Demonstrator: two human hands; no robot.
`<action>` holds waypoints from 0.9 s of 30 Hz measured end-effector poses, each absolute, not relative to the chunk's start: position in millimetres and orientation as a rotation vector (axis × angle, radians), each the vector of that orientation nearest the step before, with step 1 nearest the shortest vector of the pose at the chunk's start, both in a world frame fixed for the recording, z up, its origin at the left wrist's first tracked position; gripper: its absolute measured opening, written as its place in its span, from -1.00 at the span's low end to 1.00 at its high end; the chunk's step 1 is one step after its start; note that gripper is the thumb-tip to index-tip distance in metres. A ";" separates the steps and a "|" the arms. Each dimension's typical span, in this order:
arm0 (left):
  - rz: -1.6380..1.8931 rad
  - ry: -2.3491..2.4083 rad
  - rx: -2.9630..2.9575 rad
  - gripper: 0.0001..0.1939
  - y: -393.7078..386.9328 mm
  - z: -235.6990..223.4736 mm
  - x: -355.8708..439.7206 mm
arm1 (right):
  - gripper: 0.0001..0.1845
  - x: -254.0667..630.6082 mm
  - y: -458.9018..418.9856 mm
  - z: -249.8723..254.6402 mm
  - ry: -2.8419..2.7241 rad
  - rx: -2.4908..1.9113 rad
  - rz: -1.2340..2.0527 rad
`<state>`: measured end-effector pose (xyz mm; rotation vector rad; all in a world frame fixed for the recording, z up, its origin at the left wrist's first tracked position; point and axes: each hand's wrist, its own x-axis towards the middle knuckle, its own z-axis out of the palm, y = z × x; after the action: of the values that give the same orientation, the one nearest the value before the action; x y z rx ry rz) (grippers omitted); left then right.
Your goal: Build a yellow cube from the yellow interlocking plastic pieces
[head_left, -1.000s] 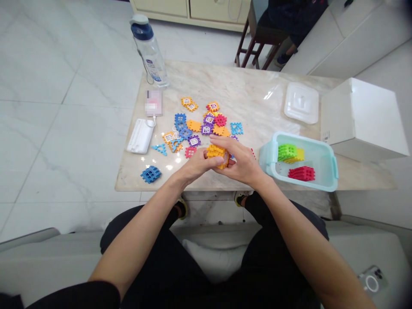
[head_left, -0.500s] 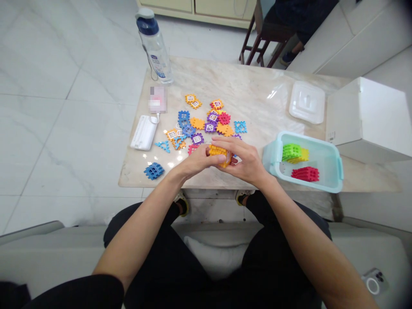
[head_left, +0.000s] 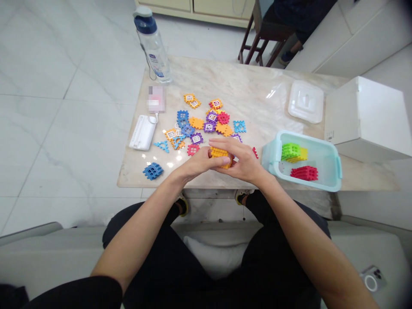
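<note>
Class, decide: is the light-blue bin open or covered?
Open: nothing covers the bin; green toothed pieces and red toothed pieces show inside.

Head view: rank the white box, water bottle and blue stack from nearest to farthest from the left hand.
1. Blue stack: to the left of the left hand, by the near edge of the table.
2. Water bottle: at the far left corner.
3. White box: over at the right end.

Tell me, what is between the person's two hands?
A stack of yellow toy pieces lies between the left hand and the right hand, held by both; the head view shows this, though the hands hide part.
</note>
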<state>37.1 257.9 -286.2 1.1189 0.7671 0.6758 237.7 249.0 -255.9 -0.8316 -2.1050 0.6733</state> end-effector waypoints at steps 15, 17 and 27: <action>0.674 0.631 0.979 -0.46 257.0 -276.6 36.0 | -0.54 233.7 247.3 -258.2 -2.036 -0.786 0.612; 0.669 0.632 0.969 -0.48 256.5 -275.5 35.8 | -0.54 232.3 246.7 -258.2 -2.023 -0.769 0.589; 0.718 0.691 0.997 -0.49 255.7 -278.3 33.6 | -0.60 226.0 244.0 -254.1 -2.014 -0.798 0.588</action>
<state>33.6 255.7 -278.3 0.9972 0.6907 0.7185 226.0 244.0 -254.1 -0.7979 -2.0135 0.5881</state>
